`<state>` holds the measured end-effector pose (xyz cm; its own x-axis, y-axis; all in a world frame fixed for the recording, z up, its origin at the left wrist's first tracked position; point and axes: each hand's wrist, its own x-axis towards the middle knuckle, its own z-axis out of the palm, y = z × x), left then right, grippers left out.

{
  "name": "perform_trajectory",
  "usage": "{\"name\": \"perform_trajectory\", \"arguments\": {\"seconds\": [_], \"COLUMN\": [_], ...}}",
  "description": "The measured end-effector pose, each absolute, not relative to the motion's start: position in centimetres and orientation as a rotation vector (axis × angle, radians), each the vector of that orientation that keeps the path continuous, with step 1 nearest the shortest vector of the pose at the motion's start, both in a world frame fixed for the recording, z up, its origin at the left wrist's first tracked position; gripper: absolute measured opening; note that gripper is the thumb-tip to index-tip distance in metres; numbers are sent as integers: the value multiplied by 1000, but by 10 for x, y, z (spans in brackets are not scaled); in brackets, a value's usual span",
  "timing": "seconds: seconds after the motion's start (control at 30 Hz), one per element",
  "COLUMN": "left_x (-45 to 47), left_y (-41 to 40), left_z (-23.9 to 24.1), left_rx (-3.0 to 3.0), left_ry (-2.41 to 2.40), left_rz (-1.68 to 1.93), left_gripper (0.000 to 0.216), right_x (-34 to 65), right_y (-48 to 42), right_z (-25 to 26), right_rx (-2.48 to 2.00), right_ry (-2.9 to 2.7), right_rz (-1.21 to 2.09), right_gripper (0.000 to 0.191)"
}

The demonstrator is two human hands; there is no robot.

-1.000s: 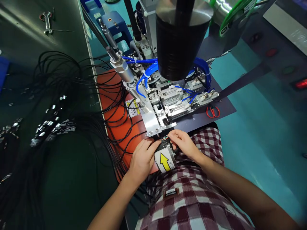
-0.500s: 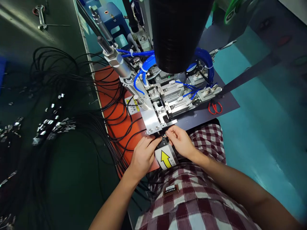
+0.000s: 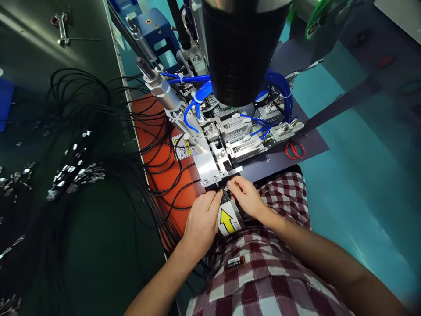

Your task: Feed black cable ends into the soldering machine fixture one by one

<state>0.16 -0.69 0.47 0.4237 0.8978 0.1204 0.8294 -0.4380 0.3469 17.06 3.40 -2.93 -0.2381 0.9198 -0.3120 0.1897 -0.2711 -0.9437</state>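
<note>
My left hand [image 3: 201,221] and my right hand [image 3: 247,197] meet at the front edge of a small metal machine [image 3: 226,145], just above a white plate with a yellow arrow [image 3: 229,220]. Both hands are closed in a pinch on a thin black cable end [image 3: 225,193] at the machine's slot. What exactly sits between the fingertips is too small to make out. A big black cylinder [image 3: 241,48] hangs over the machine, with blue air hoses [image 3: 194,105] around it.
Many black cables [image 3: 98,145] with metal connector ends [image 3: 75,175] lie over the dark bench at left and across an orange mat [image 3: 164,166]. Red-handled scissors [image 3: 294,150] rest on a dark sheet at right. A wrench [image 3: 62,27] lies far left.
Both hands stay pinched at the machine's front slot. My left hand has shifted slightly right, closer to the arrow plate. The camera view moved a little.
</note>
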Motion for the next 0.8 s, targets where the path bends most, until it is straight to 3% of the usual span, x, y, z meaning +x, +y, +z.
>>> {"name": "perform_trajectory", "arguments": {"seconds": [0.2, 0.37, 0.53, 0.7, 0.8], "left_x": [-4, -5, -4, 6, 8], "left_y": [-3, -1, -3, -4, -2], "left_z": [-2, -1, -1, -3, -3], "left_rx": [2283, 2269, 2238, 2303, 2302], "left_ry": [1458, 1422, 1402, 1498, 1513], "left_rz": [563, 620, 637, 573, 595], "left_gripper": [41, 43, 45, 40, 39], "right_x": [170, 171, 171, 166, 165], "right_y": [33, 35, 36, 36, 36], "right_z": [-24, -29, -29, -34, -37], "right_rx": [-1565, -1408, -1433, -1358, -1339], "right_ry": [-1580, -1372, -1485, -1157, -1123], "right_rz": [1179, 1551, 1385, 1730, 1739], "right_gripper": [24, 24, 24, 27, 32]}}
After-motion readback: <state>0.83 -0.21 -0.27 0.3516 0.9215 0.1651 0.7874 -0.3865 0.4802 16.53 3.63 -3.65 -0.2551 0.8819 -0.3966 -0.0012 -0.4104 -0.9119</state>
